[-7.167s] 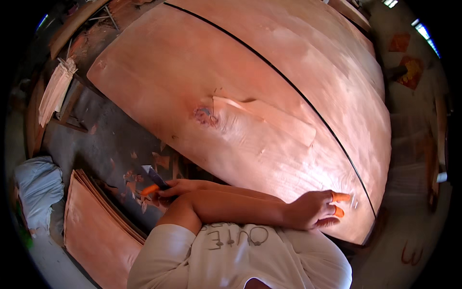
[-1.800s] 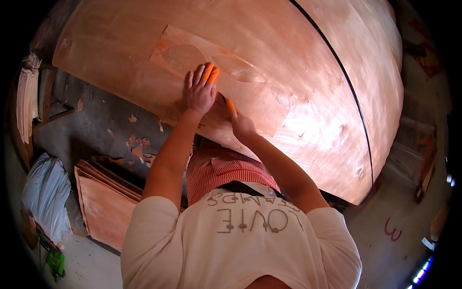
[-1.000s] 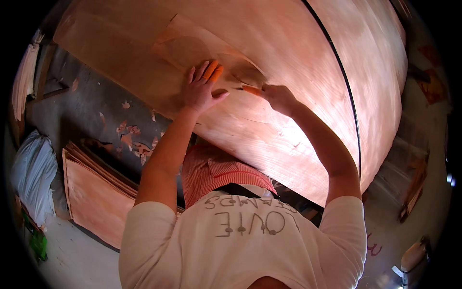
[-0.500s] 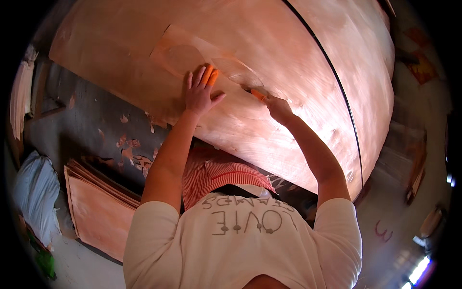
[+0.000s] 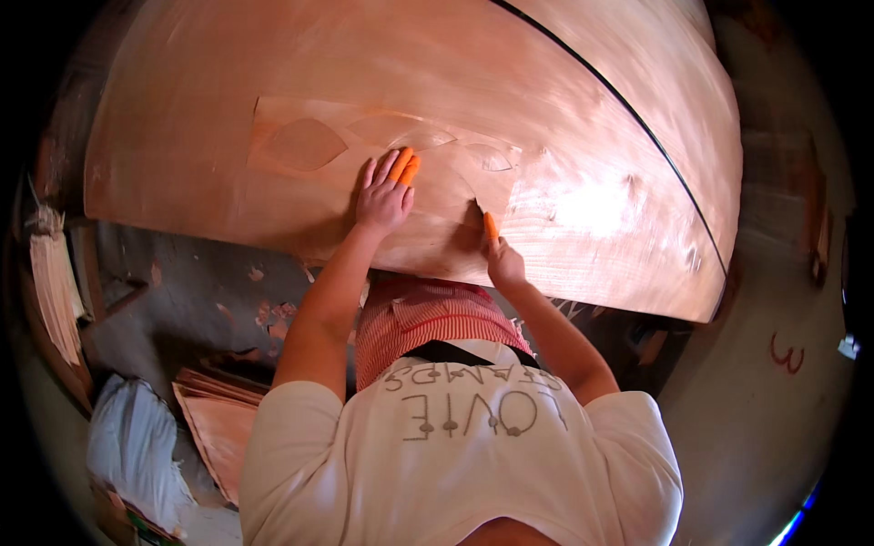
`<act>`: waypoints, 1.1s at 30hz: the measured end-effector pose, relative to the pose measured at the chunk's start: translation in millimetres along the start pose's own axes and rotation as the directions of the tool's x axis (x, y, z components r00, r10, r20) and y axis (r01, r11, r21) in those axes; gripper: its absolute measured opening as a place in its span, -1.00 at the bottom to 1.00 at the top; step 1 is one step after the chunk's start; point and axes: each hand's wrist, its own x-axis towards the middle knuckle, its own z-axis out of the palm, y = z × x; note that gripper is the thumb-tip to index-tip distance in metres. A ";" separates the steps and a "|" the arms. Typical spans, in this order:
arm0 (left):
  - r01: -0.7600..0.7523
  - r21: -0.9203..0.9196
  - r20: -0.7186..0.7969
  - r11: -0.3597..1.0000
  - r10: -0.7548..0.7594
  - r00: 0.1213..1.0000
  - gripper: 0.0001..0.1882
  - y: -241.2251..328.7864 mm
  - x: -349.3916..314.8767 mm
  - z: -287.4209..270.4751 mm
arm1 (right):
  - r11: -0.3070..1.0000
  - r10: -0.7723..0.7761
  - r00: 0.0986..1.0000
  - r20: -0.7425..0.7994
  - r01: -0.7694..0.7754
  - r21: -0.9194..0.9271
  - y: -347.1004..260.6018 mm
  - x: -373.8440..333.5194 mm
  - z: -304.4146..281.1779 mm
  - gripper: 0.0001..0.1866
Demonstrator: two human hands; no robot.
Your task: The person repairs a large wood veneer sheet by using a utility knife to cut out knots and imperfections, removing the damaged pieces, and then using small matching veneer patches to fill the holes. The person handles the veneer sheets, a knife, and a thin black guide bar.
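Observation:
A large thin wood veneer sheet [image 5: 182, 191] lies before me. My left hand [image 5: 386, 202] rests flat on it, fingers stretched and two of them covered in orange. Beside it, my right hand [image 5: 505, 264] grips a small knife [image 5: 480, 208], with an orange-covered finger laid along it. The blade's tip is at the veneer, by a thin curved line. A rectangular piece of veneer [image 5: 265, 116] shows on the sheet's surface. Within its area is a leaf-shaped outline [image 5: 305, 146], with more curved outlines to the right, partly hidden by my left fingers.
A black cord or strip [image 5: 628, 102] curves across the sheet on the right. Below left lie a veneer stack [image 5: 215, 423], a pale plastic bag [image 5: 132, 437] and scattered veneer scraps [image 5: 275, 315]. More upright sheets [image 5: 56, 291] stand at the far left.
My view has turned, so the sheet's near edge looks more level. The knife in my right hand has moved nearer to me along the veneer. My left hand still lies flat, slightly shifted.

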 end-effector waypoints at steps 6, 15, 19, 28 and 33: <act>-0.003 0.053 0.044 0.999 0.001 0.999 -0.48 3.5 3.0 -2.9 | 0.895 -0.028 0.970 -0.240 0.132 0.426 -17.9 -26.0 -27.8 -0.62; -0.008 0.116 0.076 0.993 -0.001 0.997 -0.46 3.1 2.7 -5.0 | 0.392 0.378 0.922 -0.089 -0.072 0.917 -19.2 33.9 -60.2 -0.69; -0.006 0.105 0.081 0.994 -0.002 0.997 -0.45 4.6 3.2 -6.9 | 0.300 0.308 0.949 -0.069 -0.028 0.954 -28.8 46.6 -61.6 -0.65; -0.005 0.050 0.030 0.999 0.003 1.000 -0.48 2.7 1.2 -4.1 | 0.994 -0.058 0.815 -0.577 0.102 0.045 -26.6 52.5 -57.8 -0.67; 0.151 0.066 -0.140 0.986 -0.140 0.980 -0.46 -8.5 -5.0 7.4 | 0.985 -0.053 0.841 -0.538 0.133 0.112 -45.8 32.8 -89.5 -0.73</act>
